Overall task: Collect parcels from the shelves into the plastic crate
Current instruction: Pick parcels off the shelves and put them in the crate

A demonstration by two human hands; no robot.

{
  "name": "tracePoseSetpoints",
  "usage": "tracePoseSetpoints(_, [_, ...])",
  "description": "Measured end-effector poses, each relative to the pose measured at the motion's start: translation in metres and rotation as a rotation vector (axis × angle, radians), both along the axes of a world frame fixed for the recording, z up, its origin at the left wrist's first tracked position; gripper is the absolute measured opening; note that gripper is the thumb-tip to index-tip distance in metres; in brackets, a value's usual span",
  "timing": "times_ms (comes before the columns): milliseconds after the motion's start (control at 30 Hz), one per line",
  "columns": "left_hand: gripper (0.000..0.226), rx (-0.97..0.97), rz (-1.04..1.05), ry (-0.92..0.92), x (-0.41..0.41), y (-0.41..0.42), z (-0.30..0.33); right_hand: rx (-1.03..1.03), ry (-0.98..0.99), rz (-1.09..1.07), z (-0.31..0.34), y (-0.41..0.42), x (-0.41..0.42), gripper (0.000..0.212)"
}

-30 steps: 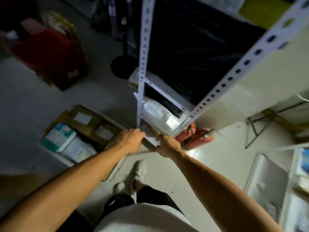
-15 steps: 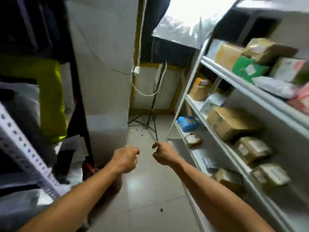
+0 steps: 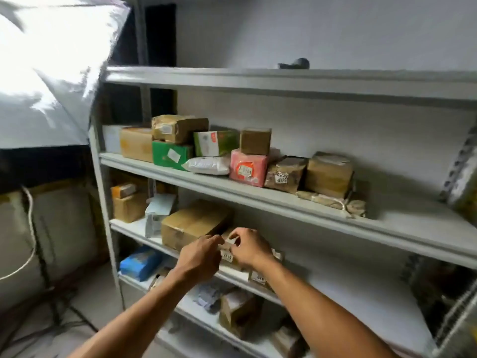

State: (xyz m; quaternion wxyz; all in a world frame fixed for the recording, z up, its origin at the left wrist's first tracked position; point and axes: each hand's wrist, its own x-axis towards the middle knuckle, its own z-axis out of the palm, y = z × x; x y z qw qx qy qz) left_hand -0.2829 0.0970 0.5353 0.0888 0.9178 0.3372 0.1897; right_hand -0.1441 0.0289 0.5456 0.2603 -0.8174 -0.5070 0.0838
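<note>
I face a grey metal shelf unit (image 3: 258, 200) loaded with parcels. Both hands reach to the second shelf from the top of those stocked. My left hand (image 3: 200, 257) and my right hand (image 3: 249, 248) close from either side on a small brown parcel (image 3: 227, 250) with a white label, just right of a large cardboard box (image 3: 191, 223). The fingers curl round the parcel's edges, and most of it is hidden behind my hands. The plastic crate is out of view.
The upper stocked shelf carries a green box (image 3: 171, 155), a white bag (image 3: 207, 165), a pink parcel (image 3: 247, 167) and brown parcels (image 3: 329, 174). Lower shelves hold a blue packet (image 3: 140, 262) and more brown parcels (image 3: 238, 310). A lit softbox (image 3: 49, 73) on a stand is at the left.
I have turned from the crate on the floor and the aisle to face this shelf. Both hands, held empty before me a moment ago, have risen and taken hold of the small parcel.
</note>
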Motion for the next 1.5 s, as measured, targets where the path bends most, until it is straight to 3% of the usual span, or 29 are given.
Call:
tracePoseSetpoints(267, [0.035,-0.063,-0.322,-0.155,0.117,0.003,0.041,0.132,-0.008,-0.363,0.018,-0.055,0.093,0.029])
tracePoseSetpoints(533, [0.048,-0.213,-0.505,-0.342,0.205,0.014,0.063,0.35,0.001,-0.518,0.032,-0.083,0.152,0.033])
tracePoseSetpoints(733, [0.074,-0.042,-0.396,-0.395,0.266,0.022,0.097,0.673,-0.111,-0.635,0.054,-0.07,0.222,0.047])
tracePoseSetpoints(867, [0.059,0.0,-0.326,-0.412,0.312,0.025,0.123,0.809,0.079,-0.724,0.081,-0.059,0.263,0.057])
tracePoseSetpoints(933, [0.057,-0.034,-0.27,-0.413,0.335,0.028,0.132,0.793,0.221,-0.712,0.091,-0.057,0.283,0.065])
tracePoseSetpoints(1100, [0.07,-0.095,-0.118,-0.189,0.382,0.035,0.134,0.555,0.369,-0.701,0.104,-0.045,0.329,0.072])
tracePoseSetpoints(1233, [0.074,-0.134,-0.074,-0.2,0.395,0.041,0.134,0.577,0.465,-0.609,0.09,-0.032,0.339,0.079])
tracePoseSetpoints(1333, [0.067,-0.187,-0.098,-0.282,0.395,0.047,0.133,0.605,0.532,-0.588,0.088,-0.03,0.34,0.068])
tracePoseSetpoints(1400, [0.06,-0.207,-0.119,-0.338,0.391,0.047,0.131,0.63,0.539,-0.56,0.092,-0.033,0.336,0.048])
tracePoseSetpoints(1500, [0.068,-0.215,-0.164,-0.472,0.383,0.044,0.124,0.702,0.496,-0.477,0.089,-0.038,0.336,0.033])
